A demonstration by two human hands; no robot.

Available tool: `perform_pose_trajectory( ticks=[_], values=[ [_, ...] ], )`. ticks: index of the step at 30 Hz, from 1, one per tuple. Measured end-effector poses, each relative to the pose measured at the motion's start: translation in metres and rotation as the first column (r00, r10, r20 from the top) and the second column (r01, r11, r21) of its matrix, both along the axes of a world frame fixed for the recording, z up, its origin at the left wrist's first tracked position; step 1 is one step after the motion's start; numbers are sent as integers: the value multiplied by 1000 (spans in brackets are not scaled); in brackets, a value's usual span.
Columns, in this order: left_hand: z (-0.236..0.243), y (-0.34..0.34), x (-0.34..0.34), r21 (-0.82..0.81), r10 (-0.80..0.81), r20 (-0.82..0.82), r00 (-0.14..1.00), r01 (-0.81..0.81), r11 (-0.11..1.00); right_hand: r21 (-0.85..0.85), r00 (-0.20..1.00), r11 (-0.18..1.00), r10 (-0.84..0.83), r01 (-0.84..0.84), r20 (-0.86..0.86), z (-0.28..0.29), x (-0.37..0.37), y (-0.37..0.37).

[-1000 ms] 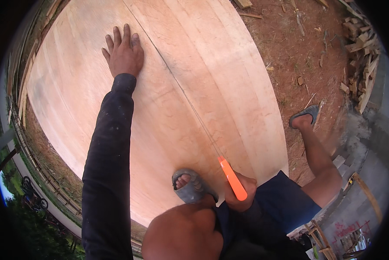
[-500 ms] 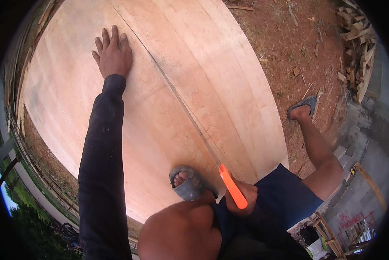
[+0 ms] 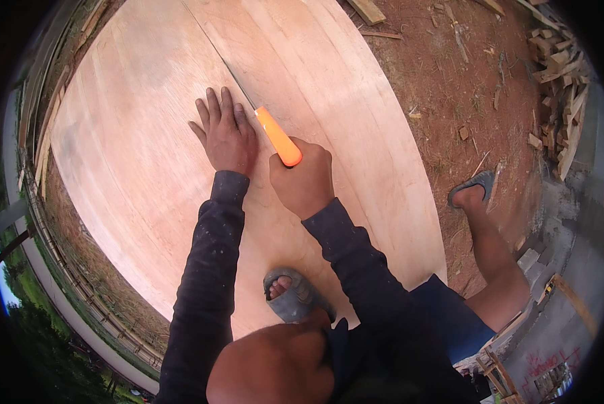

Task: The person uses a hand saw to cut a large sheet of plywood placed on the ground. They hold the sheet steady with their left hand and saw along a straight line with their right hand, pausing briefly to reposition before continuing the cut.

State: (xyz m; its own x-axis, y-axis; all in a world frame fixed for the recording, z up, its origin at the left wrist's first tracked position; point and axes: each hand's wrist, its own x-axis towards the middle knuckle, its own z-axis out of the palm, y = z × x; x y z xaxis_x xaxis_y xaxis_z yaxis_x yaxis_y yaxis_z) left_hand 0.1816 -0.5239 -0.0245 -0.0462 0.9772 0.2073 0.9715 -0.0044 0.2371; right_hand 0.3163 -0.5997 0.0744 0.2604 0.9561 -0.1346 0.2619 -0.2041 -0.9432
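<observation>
A large pale plywood sheet [image 3: 147,168] lies under both hands. My left hand [image 3: 229,138] rests flat on it with the fingers spread, just left of the saw. In my right hand [image 3: 305,178] is the orange handle of a hand saw [image 3: 277,135], the fingers wrapped round it. The saw's thin dark blade runs from the handle toward the far side, in line with a long dark cut in the sheet. How much of the blade is below the wood I cannot tell. My sandalled left foot [image 3: 295,296] stands on the near part of the sheet.
My other foot, in a grey sandal [image 3: 473,188], is on the reddish soil [image 3: 463,121] to the right. A heap of wood offcuts [image 3: 561,81] lies at the far right, beside grey concrete. Loose wood scraps are scattered on the ground. Long strips of wood line the sheet's left side.
My right hand has pushed the saw far forward along the cut line, away from my body. My left hand now lies closer to the saw, farther right and nearer in the picture.
</observation>
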Motion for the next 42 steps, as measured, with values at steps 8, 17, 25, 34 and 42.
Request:
perform_pose_trajectory(
  ticks=[8, 17, 25, 34, 42],
  values=[
    [1, 4, 4, -50, 5, 46, 999, -3, 999, -172, 1000, 985, 0, 3, 14, 60, 40, -144],
    [0, -2, 8, -41, 11, 70, 997, -8, 999, -177, 1000, 984, 8, -2, 30, 65, 30, -98],
    [-5, 5, 3, -52, 18, 51, 999, -16, 999, -71, 1000, 997, -12, 11, -4, 13, 6, -42],
    [1, 0, 10, -43, 28, 76, 997, -25, 999, -166, 973, 984, 93, -58, 212, 96, 48, -172],
    [0, 2, 11, -5, -8, 67, 998, 9, 1000, -69, 993, 997, 32, -24, 117, 10, -4, -21]
  ],
)
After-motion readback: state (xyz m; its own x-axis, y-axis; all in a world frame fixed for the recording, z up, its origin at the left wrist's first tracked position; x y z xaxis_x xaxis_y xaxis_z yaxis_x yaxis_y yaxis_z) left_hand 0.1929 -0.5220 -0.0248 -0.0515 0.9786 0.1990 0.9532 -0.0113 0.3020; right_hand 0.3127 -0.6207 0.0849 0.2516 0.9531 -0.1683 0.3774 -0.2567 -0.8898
